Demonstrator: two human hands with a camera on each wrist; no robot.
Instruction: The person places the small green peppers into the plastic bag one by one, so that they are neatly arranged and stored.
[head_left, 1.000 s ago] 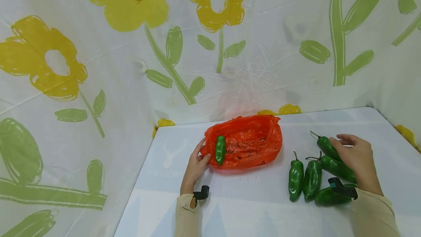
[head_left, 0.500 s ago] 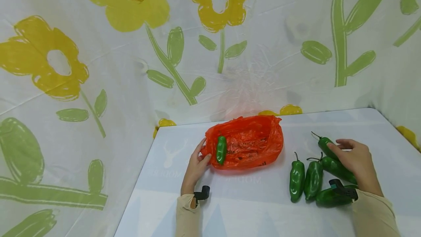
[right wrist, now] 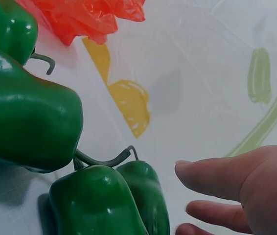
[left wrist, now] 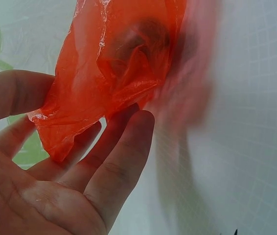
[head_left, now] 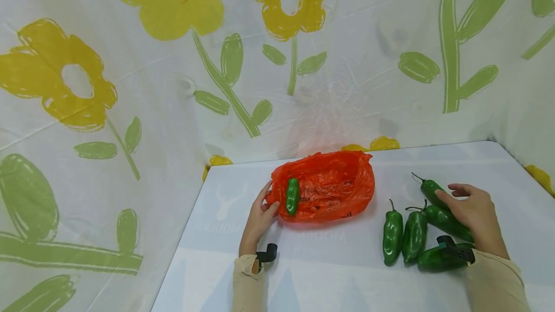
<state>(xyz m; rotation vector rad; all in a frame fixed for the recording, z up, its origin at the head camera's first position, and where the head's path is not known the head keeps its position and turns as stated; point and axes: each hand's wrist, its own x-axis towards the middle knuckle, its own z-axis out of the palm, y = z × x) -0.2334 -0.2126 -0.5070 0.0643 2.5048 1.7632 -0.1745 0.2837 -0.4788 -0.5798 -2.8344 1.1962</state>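
Observation:
An orange-red plastic bag (head_left: 329,187) lies on the table with its mouth spread wide. One green pepper (head_left: 292,196) is inside, at the bag's left side. My left hand (head_left: 258,218) holds the bag's left edge; in the left wrist view the film (left wrist: 80,98) runs between thumb and fingers. On the right, my right hand (head_left: 477,213) hovers by the farthest green pepper (head_left: 430,190) of a group, its thumb close to that pepper. In the right wrist view the thumb and fingers are apart and hold nothing. The right forearm and wrist camera partly hide the group's nearest pepper (head_left: 440,258).
Several green peppers lie in the group, two of them side by side: a left one (head_left: 392,237) and its neighbour (head_left: 415,237). Behind the white table (head_left: 321,273) hangs a flower-print curtain (head_left: 347,61). Both wrists wear small black cameras.
My right hand has drawn slightly down and back from the farthest pepper, showing more of it. The left hand and the bag stay as they were.

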